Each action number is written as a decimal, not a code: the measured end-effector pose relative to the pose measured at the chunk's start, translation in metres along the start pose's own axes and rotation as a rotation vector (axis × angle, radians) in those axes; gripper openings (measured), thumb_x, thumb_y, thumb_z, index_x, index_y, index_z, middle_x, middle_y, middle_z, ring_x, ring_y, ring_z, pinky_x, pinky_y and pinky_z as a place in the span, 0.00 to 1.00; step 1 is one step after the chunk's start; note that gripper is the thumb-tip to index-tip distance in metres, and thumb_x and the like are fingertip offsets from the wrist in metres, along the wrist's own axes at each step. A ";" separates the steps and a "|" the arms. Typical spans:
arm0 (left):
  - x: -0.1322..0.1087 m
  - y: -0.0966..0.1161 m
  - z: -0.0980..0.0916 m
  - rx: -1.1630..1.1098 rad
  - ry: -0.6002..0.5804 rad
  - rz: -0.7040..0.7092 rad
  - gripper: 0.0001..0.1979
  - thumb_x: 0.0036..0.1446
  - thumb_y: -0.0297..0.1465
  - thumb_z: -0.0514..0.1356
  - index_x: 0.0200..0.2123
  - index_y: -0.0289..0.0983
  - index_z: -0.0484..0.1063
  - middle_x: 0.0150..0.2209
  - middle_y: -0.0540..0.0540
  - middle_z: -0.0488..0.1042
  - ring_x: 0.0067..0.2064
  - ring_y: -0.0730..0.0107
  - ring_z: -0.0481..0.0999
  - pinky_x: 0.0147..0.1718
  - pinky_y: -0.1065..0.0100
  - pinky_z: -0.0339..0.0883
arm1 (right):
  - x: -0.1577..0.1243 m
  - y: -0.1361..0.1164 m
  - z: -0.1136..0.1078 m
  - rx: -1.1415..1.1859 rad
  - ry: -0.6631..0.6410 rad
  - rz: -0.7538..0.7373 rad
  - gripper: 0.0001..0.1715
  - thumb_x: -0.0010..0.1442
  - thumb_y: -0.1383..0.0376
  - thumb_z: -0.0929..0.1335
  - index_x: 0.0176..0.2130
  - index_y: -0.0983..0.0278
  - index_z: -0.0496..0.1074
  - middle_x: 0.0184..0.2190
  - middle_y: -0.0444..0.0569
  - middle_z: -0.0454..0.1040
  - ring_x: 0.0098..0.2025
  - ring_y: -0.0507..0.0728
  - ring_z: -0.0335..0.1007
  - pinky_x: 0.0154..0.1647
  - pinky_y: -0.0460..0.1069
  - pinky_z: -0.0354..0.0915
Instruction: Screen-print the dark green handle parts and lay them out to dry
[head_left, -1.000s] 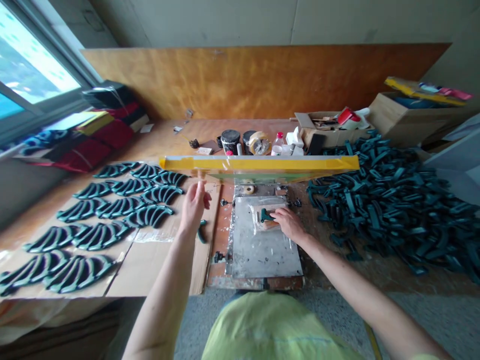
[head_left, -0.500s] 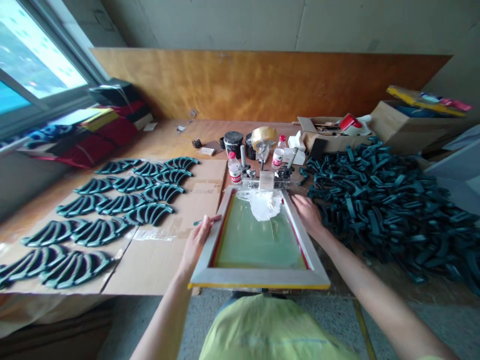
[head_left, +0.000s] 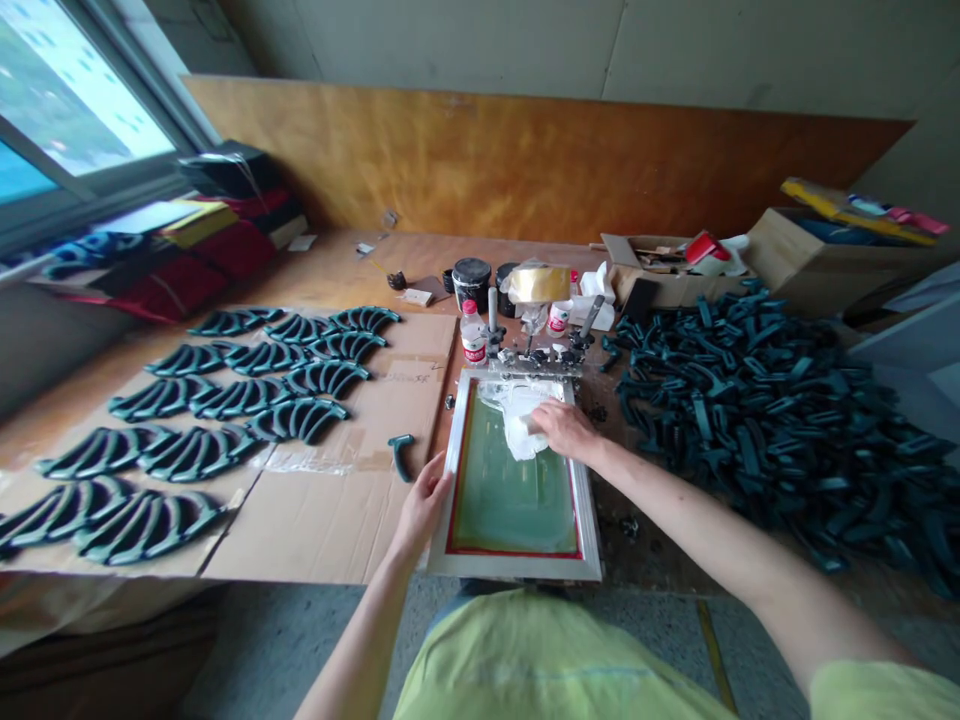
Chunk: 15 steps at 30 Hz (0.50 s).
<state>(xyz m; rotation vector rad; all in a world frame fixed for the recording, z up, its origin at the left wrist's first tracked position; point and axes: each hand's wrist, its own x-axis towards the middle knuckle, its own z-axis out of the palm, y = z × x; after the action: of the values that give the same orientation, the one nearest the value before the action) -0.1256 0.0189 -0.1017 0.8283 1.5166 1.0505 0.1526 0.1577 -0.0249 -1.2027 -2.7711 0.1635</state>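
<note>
through the head camera i have the left hand at the left edge of the rectangular silver metal frame with green mesh, fingers bunched; i can't tell whether they grip. the right hand is over the white patch at the mesh's far end, fingers curled, anything pinched unclear. one dark green curved part lies left of the frame.

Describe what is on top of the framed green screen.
White material lies on the far part of the screen, partly hidden by the right hand; what these cover cannot be seen.
</note>
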 end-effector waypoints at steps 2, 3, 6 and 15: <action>0.000 0.000 0.001 0.003 0.011 -0.005 0.40 0.50 0.52 0.62 0.62 0.37 0.64 0.34 0.47 0.78 0.36 0.62 0.77 0.33 0.67 0.70 | -0.018 0.000 -0.004 0.031 -0.008 -0.130 0.13 0.55 0.79 0.64 0.34 0.65 0.73 0.34 0.51 0.75 0.41 0.57 0.67 0.39 0.48 0.62; 0.000 0.000 0.001 0.010 0.018 -0.005 0.40 0.50 0.53 0.62 0.62 0.37 0.64 0.35 0.47 0.78 0.36 0.62 0.77 0.33 0.67 0.70 | -0.023 0.001 -0.007 0.051 -0.019 -0.178 0.14 0.54 0.80 0.64 0.33 0.64 0.72 0.33 0.50 0.74 0.40 0.56 0.67 0.38 0.48 0.62; 0.000 0.002 0.002 0.037 0.033 0.024 0.39 0.51 0.52 0.62 0.61 0.36 0.65 0.36 0.46 0.79 0.37 0.62 0.77 0.36 0.67 0.70 | -0.019 0.005 -0.016 0.090 -0.022 -0.205 0.11 0.54 0.78 0.66 0.30 0.63 0.71 0.30 0.46 0.73 0.35 0.55 0.66 0.34 0.47 0.60; -0.004 0.009 0.006 0.056 0.059 0.016 0.37 0.51 0.52 0.62 0.58 0.36 0.67 0.32 0.47 0.77 0.33 0.64 0.76 0.30 0.68 0.69 | -0.037 -0.016 0.020 0.060 0.176 -0.161 0.11 0.59 0.76 0.65 0.38 0.64 0.75 0.34 0.51 0.74 0.41 0.57 0.68 0.41 0.49 0.65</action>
<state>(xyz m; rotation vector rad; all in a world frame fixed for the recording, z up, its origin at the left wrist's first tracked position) -0.1193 0.0200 -0.0922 0.8558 1.5978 1.0571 0.1627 0.1187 -0.0446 -0.9276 -2.6734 0.1185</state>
